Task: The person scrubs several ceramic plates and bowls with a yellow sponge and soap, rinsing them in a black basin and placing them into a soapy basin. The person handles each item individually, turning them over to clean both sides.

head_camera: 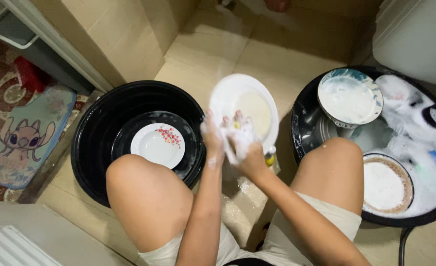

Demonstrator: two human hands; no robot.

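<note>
I hold a white plate [242, 98] tilted up between my knees, above the tiled floor. My left hand [212, 135], covered in suds, grips the plate's lower left edge. My right hand [242, 140] presses a foamy yellow sponge [268, 158] against the plate's lower rim. Both hands touch each other and are coated in white foam. Part of the plate's bottom edge is hidden behind my fingers.
On the left stands a black basin [95, 133] holding a white plate with red flowers [158, 144]. On the right a black basin [301, 123] of soapy water holds a blue-rimmed bowl [350, 97], a brown-rimmed plate [386, 183] and foam. A floor mat [26, 133] lies far left.
</note>
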